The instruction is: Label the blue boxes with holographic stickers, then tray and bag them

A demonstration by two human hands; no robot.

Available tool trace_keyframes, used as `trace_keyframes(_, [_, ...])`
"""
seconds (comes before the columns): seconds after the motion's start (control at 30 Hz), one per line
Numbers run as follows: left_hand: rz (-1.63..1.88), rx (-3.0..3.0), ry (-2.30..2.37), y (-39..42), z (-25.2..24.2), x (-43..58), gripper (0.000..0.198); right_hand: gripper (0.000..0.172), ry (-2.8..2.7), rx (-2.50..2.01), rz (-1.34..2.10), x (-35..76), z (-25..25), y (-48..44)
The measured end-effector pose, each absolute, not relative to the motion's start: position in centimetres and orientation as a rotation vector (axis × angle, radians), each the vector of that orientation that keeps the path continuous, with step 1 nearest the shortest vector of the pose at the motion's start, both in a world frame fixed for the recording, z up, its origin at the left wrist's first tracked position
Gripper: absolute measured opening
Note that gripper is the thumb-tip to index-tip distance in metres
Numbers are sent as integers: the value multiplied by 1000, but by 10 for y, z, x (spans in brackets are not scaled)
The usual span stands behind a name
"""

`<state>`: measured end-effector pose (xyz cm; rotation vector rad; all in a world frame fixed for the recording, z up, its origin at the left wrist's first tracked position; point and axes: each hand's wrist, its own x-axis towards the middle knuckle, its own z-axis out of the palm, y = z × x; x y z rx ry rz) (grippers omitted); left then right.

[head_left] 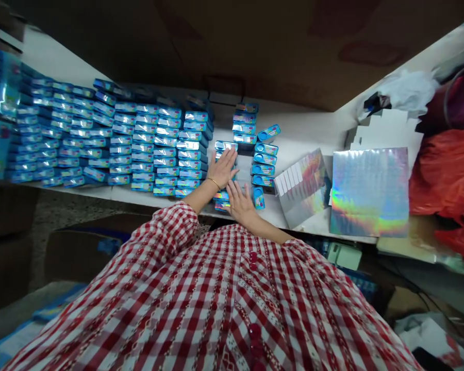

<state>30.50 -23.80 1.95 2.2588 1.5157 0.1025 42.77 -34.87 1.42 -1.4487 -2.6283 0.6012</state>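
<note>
My left hand [223, 167] lies flat with fingers spread on top of a short column of small blue boxes [226, 146] near the middle of the white table [301, 135]. My right hand [239, 200] rests flat beside it, nearer the table's front edge, fingers stretched over more blue boxes [221, 202]. Neither hand grips anything. A loose blue box [258, 198] stands just right of my right hand. Another stack of blue boxes [264, 165] rises right of the hands.
Several long rows of stacked blue boxes [100, 139] fill the table's left half. Holographic silver sheets [369, 191] and a folded holographic carton [302, 186] lie at right, with white flat cartons [386, 131] behind. Red plastic bags [448, 170] sit far right.
</note>
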Motion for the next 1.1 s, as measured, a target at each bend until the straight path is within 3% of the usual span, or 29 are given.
trace_keyframes(0.2, [253,2158,1737,-229,30,270,57,60,-2493,-1466,630,443,28,-322])
trace_keyframes(0.37, [411,2178,1527,-244,38,328,51,43,-1849,-1854,286,561,36,-338])
trace_keyframes(0.5, [482,2155,1529,-229,38,379,52,36,-1731,-1877,185,610,30,-352])
trace_keyframes(0.8, [113,2279,1651,-133,34,379,54,29,-1784,-1795,195,591,38,-347])
trace_keyframes(1.1, [148,2194,1807,-129,45,332,52,30,-1750,-1880,214,616,24,-369])
